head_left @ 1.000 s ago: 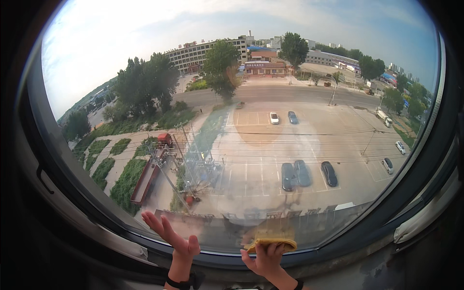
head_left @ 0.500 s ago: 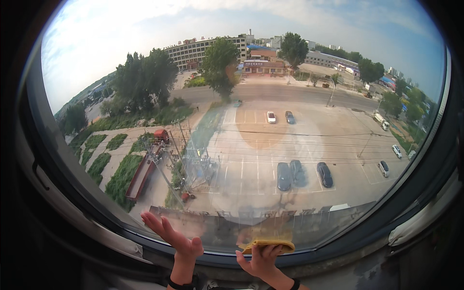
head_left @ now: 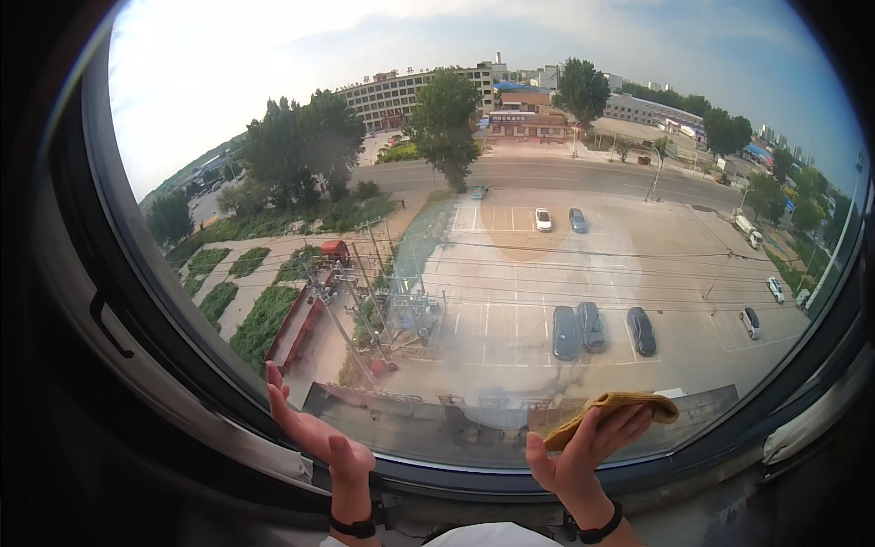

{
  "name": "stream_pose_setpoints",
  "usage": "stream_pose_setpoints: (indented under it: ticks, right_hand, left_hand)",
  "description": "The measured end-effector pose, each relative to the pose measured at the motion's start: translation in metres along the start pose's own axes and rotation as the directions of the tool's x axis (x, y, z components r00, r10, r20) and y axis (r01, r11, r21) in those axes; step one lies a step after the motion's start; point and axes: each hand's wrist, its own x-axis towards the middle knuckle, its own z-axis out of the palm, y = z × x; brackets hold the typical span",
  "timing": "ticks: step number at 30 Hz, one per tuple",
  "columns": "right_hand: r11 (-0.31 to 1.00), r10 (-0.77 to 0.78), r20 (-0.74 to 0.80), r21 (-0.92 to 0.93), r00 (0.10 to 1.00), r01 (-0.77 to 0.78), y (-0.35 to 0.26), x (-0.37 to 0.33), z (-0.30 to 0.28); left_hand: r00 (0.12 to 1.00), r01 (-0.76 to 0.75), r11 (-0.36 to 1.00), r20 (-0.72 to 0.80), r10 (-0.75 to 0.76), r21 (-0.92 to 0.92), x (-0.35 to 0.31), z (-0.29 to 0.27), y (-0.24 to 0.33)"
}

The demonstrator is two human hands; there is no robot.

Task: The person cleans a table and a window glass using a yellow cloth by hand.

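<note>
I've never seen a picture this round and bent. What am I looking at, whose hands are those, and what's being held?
There is no machine here, just a person's bare hands. A wide fisheye camera worn on the head looks down past them, which is why straight edges curve.

The left hand is raised, open and empty. The right hand holds a yellow cloth. Whether the cloth touches the window glass is hard to tell.

Instead of a tabletop, you see a window in a dark frame; outside, far below, are a parking lot and a red truck.
</note>
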Motion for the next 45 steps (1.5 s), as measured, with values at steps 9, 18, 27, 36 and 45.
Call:
stream_pose_setpoints:
  ticks: [9, 18, 27, 36, 45]
  right_hand:
    - [0.975, 0.222, -0.155, 0.036, 0.963, -0.219, 0.007, 0.058, -0.024]
    - [0.956, -0.223, -0.256, -0.247, 0.940, 0.160, 0.039, 0.168, -0.081]
    - [0.926, -0.302, -0.327, -0.323, 0.895, 0.195, 0.063, 0.199, -0.107]
    - [0.957, -0.247, -0.354, -0.237, 0.902, 0.169, 0.066, 0.195, -0.108]
    - [0.972, -0.218, -0.365, -0.164, 0.905, 0.168, 0.072, 0.192, -0.106]
  left_hand:
    - [0.998, -0.013, 1.000, 0.064, 0.012, 0.025, -0.001, -0.028, -0.040]
    - [0.986, -0.096, 0.995, 0.134, 0.095, -0.003, -0.016, -0.027, -0.068]
    - [0.957, -0.167, 0.985, 0.247, 0.150, 0.048, -0.038, -0.019, -0.039]
    - [0.931, -0.225, 0.970, 0.314, 0.184, 0.097, -0.048, -0.021, -0.031]
    - [0.938, -0.206, 0.973, 0.303, 0.167, 0.101, -0.048, -0.012, -0.020]
